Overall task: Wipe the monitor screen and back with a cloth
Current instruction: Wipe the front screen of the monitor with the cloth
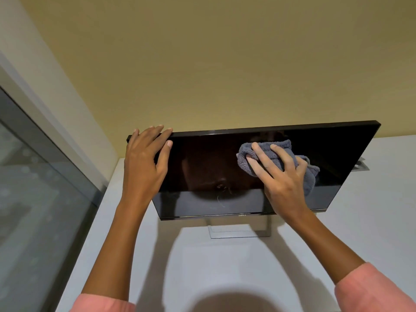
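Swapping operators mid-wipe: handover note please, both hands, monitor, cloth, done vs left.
Left hand: grips the monitor's top left corner, fingers over the top edge, steadying it.
Right hand: fingers spread, pressing the grey cloth flat on the screen's upper right area.
Monitor stands on its stand on the white desk, screen off, facing the person.
Done: screen wipe is under way; how much is covered cannot be told.
Left: finish the screen, then wipe the back, which is out of view.
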Demonstrator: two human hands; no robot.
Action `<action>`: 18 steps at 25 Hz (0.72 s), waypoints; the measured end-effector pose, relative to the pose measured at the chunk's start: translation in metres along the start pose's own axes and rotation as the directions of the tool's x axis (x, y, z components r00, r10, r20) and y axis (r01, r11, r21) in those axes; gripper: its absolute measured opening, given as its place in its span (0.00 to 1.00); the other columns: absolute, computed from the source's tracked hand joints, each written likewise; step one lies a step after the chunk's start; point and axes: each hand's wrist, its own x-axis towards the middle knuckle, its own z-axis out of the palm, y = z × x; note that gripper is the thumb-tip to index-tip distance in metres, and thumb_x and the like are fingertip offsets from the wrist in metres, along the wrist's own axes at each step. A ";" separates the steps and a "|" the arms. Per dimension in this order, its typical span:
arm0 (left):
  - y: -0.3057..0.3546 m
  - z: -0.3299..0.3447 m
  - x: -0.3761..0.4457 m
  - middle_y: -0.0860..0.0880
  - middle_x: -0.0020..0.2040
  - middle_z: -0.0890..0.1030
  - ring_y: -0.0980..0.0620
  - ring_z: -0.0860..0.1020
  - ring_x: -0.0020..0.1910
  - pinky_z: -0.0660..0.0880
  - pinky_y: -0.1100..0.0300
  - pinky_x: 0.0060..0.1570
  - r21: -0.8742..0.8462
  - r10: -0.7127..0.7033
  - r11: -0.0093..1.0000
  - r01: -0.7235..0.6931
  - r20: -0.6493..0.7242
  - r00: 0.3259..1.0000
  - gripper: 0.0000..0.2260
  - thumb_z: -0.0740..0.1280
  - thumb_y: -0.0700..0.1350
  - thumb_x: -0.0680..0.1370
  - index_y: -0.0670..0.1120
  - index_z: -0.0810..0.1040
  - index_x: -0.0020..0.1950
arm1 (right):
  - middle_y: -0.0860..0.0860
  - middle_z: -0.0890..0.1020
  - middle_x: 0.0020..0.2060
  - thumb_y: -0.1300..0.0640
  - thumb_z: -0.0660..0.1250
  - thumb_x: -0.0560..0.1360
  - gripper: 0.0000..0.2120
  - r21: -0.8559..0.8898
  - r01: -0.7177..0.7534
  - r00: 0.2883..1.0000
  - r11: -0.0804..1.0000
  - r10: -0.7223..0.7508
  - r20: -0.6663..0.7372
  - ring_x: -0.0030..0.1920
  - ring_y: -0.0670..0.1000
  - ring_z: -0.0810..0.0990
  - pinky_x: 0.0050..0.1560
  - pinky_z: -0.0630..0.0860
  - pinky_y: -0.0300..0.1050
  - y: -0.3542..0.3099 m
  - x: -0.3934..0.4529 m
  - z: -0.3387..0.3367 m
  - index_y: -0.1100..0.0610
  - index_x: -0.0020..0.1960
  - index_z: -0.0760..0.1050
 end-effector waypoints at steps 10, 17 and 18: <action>-0.019 -0.014 -0.008 0.45 0.64 0.77 0.49 0.73 0.66 0.61 0.50 0.71 -0.025 -0.041 0.999 0.039 -0.052 0.998 0.14 0.62 0.43 0.80 0.42 0.77 0.64 | 0.50 0.73 0.68 0.67 0.56 0.78 0.18 -0.034 0.316 0.947 0.948 -0.313 0.073 0.67 0.56 0.70 0.53 0.67 0.57 -0.042 -0.017 0.029 0.53 0.60 0.78; -0.032 -0.023 -0.011 0.47 0.65 0.76 0.51 0.71 0.67 0.62 0.55 0.71 -0.056 -0.100 0.994 0.097 -0.052 0.994 0.15 0.60 0.42 0.80 0.43 0.76 0.65 | 0.50 0.73 0.68 0.66 0.58 0.79 0.16 -0.063 0.183 0.983 0.981 -0.181 0.041 0.64 0.58 0.70 0.52 0.66 0.55 -0.018 0.002 0.006 0.54 0.60 0.78; -0.032 -0.023 -0.011 0.47 0.65 0.76 0.51 0.71 0.68 0.62 0.57 0.70 -0.073 -0.112 0.991 0.108 -0.048 0.993 0.15 0.60 0.42 0.80 0.43 0.76 0.65 | 0.50 0.74 0.67 0.67 0.59 0.79 0.15 -0.048 0.155 0.988 0.987 -0.155 0.003 0.64 0.58 0.71 0.52 0.66 0.54 -0.024 0.015 0.004 0.54 0.59 0.78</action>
